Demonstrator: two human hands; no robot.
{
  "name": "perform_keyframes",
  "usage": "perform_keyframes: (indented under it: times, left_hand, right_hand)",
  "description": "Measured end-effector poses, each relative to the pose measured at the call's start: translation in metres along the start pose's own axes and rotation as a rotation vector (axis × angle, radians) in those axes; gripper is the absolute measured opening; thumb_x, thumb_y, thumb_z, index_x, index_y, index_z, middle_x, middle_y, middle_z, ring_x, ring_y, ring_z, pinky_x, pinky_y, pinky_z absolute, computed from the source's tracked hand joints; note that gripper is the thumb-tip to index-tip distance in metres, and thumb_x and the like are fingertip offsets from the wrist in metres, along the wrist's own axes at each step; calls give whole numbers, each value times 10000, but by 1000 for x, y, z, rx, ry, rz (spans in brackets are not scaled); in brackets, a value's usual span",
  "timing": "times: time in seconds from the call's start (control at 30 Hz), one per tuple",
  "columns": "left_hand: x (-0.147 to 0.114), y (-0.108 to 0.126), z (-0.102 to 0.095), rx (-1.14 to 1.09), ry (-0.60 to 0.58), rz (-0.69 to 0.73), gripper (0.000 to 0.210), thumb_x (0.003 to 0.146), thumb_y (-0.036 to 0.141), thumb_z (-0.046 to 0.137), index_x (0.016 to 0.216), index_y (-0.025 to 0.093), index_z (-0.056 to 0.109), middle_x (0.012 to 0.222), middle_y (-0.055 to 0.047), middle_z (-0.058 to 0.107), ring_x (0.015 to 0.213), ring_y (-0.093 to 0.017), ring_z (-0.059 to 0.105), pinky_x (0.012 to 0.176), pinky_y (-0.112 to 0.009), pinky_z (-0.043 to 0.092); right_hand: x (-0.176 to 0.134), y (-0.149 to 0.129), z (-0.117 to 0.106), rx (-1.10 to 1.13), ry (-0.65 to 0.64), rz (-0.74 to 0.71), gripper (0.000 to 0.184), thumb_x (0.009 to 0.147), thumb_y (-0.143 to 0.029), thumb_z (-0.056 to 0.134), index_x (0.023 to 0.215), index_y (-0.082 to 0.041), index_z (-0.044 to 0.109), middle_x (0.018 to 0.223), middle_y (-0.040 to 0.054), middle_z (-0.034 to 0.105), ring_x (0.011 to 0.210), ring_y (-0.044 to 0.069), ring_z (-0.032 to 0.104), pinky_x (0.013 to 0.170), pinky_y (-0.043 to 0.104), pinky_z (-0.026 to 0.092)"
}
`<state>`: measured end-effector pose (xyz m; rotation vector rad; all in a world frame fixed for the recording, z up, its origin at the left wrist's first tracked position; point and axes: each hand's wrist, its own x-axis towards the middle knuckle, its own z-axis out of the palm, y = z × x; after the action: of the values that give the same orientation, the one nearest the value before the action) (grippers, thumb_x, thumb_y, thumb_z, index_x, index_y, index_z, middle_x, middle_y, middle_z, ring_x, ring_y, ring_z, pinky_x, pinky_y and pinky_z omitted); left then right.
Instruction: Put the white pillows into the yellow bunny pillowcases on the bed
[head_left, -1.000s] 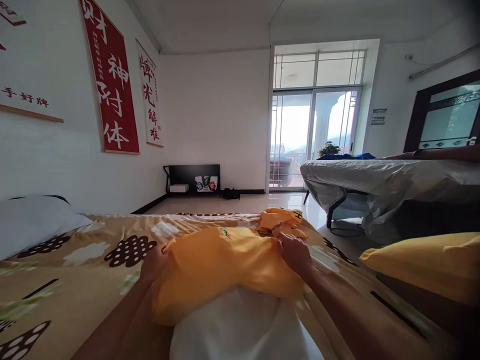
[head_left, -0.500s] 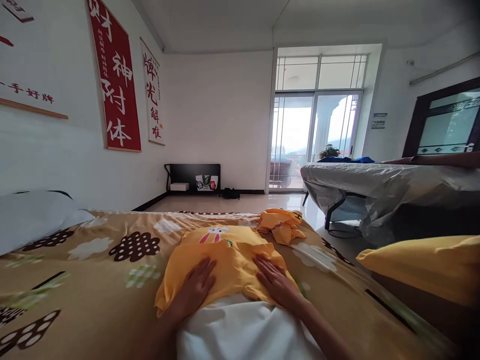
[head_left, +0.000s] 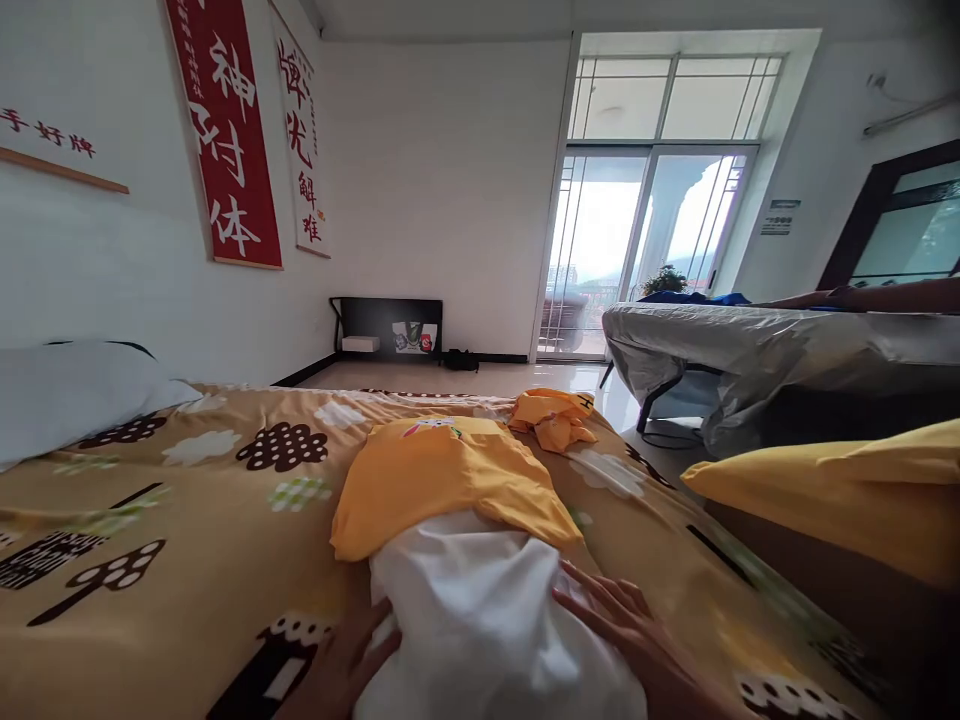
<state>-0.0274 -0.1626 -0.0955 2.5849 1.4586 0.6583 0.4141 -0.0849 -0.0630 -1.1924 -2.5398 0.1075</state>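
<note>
A white pillow [head_left: 480, 620] lies lengthwise in front of me on the patterned bedding. Its far part is covered by a yellow-orange pillowcase [head_left: 442, 480] with a printed design at the far end. My left hand [head_left: 349, 650] rests against the pillow's left edge near the bottom of the view, fingers apart and partly cut off. Along the right side, my right hand [head_left: 615, 615] lies with fingers stretched over the white fabric. Beyond the pillowcase's right corner is a crumpled orange cloth [head_left: 555, 418].
Brown floral bedding [head_left: 187, 560] spreads beneath. A white pillow or cushion [head_left: 82, 395] is at far left, a yellow cushion [head_left: 832, 480] at right. Behind it stands a plastic-covered table [head_left: 750, 340] with a person's arm [head_left: 885, 296] on it.
Both hands have moved off the pillowcase, back toward me onto the sides of the white pillow. More of the pillowcase's surface shows. The view has tilted down.
</note>
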Motion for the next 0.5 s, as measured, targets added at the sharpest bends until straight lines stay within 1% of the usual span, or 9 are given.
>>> perform_keyframes:
  times: [0.07, 0.13, 0.2, 0.23, 0.3, 0.37, 0.4, 0.43, 0.5]
  left_hand:
    - [21, 15, -14, -41, 171, -19, 539, 837, 495, 560, 1360, 405, 464, 1451, -59, 443, 1299, -312, 446, 1043, -476, 416]
    - [44, 21, -30, -133, 328, -24, 419, 884, 492, 475, 1266, 349, 572, 1376, -64, 528, 1266, -290, 480, 1058, -457, 401]
    - [69, 24, -49, -304, 412, -35, 436, 900, 516, 420, 1194, 265, 621, 1294, -97, 588, 1221, -279, 514, 1041, -435, 411]
    - [83, 26, -59, -411, 446, -72, 480, 885, 551, 425, 1162, 218, 632, 1240, -119, 617, 1178, -282, 541, 1009, -423, 434]
    - [115, 33, -80, -620, 518, -229, 596, 826, 634, 462, 1119, 143, 629, 1117, -140, 663, 1075, -290, 589, 924, -400, 474]
    - [152, 45, -99, -741, 595, -399, 677, 783, 691, 454, 1075, 103, 622, 1012, -136, 682, 989, -294, 610, 851, -384, 483]
    - [170, 52, -108, -735, 603, -429, 673, 791, 693, 424, 1036, 99, 625, 984, -132, 682, 964, -293, 610, 836, -379, 474]
    - [188, 60, -117, -692, 584, -419, 639, 811, 675, 391, 977, 106, 629, 952, -124, 681, 935, -287, 609, 824, -374, 463]
    - [216, 72, -132, -569, 500, -336, 527, 840, 606, 379, 831, 136, 619, 870, -98, 677, 856, -266, 601, 783, -357, 445]
  right_hand:
    - [20, -17, -10, 52, 70, -43, 547, 836, -514, 559, 1361, -496, 409, 1490, 16, 354, 1329, 320, 388, 1019, 532, 386]
    - [41, -25, -20, 175, 209, -44, 487, 846, -500, 540, 1321, -396, 524, 1432, 51, 456, 1295, 313, 439, 1030, 505, 382]
    - [62, -31, -33, 366, 385, -10, 442, 849, -472, 514, 1241, -296, 619, 1319, 84, 573, 1219, 294, 515, 1018, 468, 401]
    - [74, -35, -41, 470, 463, 14, 416, 839, -458, 512, 1174, -261, 662, 1236, 92, 630, 1152, 284, 560, 984, 445, 431]
    - [100, -44, -59, 659, 563, 55, 341, 781, -441, 553, 978, -218, 721, 999, 80, 709, 949, 261, 625, 844, 395, 504]
    - [129, -55, -77, 793, 617, 72, 256, 693, -439, 616, 737, -200, 697, 737, 36, 682, 729, 217, 596, 670, 336, 512]
    - [144, -60, -84, 835, 639, 69, 246, 654, -441, 640, 637, -195, 650, 641, 13, 635, 653, 189, 552, 606, 306, 489]
    - [158, -65, -91, 866, 662, 62, 260, 628, -440, 653, 572, -192, 597, 586, -5, 586, 608, 164, 506, 563, 280, 460]
    - [181, -70, -98, 899, 705, 50, 299, 634, -439, 641, 531, -192, 509, 555, -25, 514, 575, 131, 431, 519, 247, 406]
